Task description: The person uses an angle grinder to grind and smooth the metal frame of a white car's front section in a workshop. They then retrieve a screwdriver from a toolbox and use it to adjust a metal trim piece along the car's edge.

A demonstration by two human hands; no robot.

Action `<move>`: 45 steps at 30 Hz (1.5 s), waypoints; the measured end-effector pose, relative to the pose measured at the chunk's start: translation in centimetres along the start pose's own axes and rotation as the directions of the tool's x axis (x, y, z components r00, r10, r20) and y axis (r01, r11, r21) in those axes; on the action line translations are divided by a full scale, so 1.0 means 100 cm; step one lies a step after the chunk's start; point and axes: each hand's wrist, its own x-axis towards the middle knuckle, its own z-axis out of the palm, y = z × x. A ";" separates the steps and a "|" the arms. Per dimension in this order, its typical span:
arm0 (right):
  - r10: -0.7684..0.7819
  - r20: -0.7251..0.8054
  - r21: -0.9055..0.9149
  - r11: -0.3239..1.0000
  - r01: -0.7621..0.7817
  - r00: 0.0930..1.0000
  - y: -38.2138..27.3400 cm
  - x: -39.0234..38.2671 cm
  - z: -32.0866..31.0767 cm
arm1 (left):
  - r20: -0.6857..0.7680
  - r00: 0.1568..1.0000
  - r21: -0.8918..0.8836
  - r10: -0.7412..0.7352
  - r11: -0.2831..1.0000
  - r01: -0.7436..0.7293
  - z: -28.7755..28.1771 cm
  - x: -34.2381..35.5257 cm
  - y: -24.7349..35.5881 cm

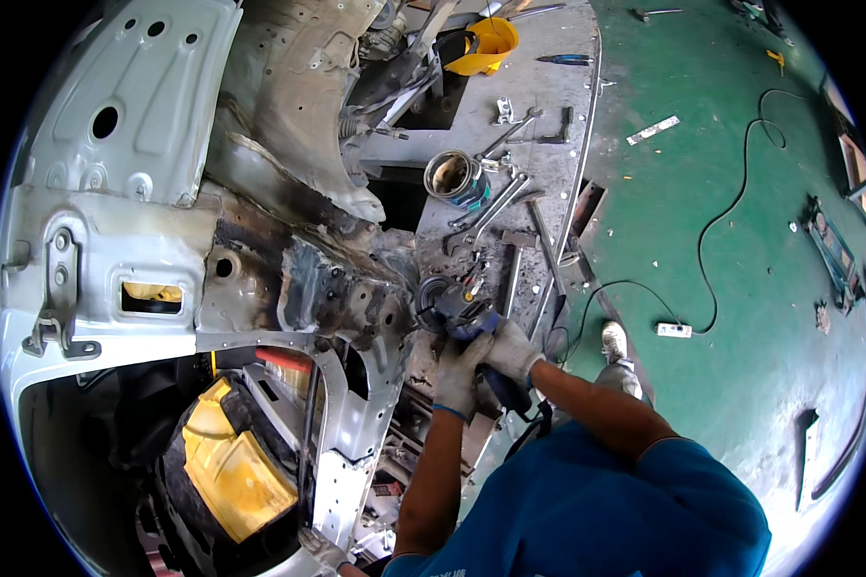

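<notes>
My left hand, in a pale work glove with a blue cuff, closes round the near side of a blue angle grinder. My right hand, gloved too, grips the tool from the right, and its dark rear handle shows below. The grinder's disc points left, close to the end of a scorched, cut metal car-body rail. Whether the disc touches the metal, I cannot tell. Another gloved hand, apparently another person's, rests on the car frame at the lower edge.
Wrenches, a hammer and an open tin lie on the grey platform beyond the grinder. A yellow helmet-like shell sits farther back. Across the green floor a black cord runs to a white power strip.
</notes>
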 end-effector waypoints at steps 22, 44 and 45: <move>-0.211 -0.236 0.310 0.909 0.280 0.948 0.034 0.029 0.111 | 0.018 0.954 0.773 0.298 0.601 -0.203 -0.070 -0.002 0.044; -0.284 -0.249 0.353 0.864 0.360 0.926 0.036 0.034 0.121 | 0.059 0.942 0.798 0.331 0.551 -0.244 -0.077 0.000 0.045; -0.259 -0.244 0.399 0.852 0.340 0.935 0.040 0.035 0.122 | 0.064 0.941 0.799 0.333 0.548 -0.248 -0.076 0.000 0.045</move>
